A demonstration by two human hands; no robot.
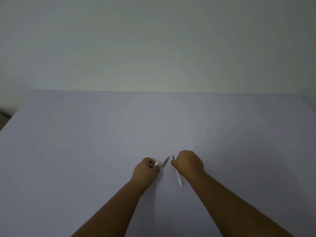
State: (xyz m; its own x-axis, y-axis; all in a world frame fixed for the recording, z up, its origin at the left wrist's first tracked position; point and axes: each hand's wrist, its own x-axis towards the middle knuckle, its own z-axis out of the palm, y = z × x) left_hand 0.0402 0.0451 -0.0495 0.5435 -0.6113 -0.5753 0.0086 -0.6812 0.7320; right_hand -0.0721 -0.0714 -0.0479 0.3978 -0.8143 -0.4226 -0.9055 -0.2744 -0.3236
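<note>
My left hand (147, 170) is curled round a small white piece (156, 163), perhaps a pen cap, whose end sticks out between thumb and fingers. A short grey metallic pen tip section (165, 161) lies on the pale table (119, 125) between my hands, touching neither. My right hand (188, 164) grips a thin white pen refill (179, 179). Its dark tip pokes out above the fingers and its white tail runs down below the hand, over the table.
A plain pale wall rises behind the table's far edge (162, 91). A dark object (2, 115) shows past the table's left edge. Both forearms reach in from the bottom of the view.
</note>
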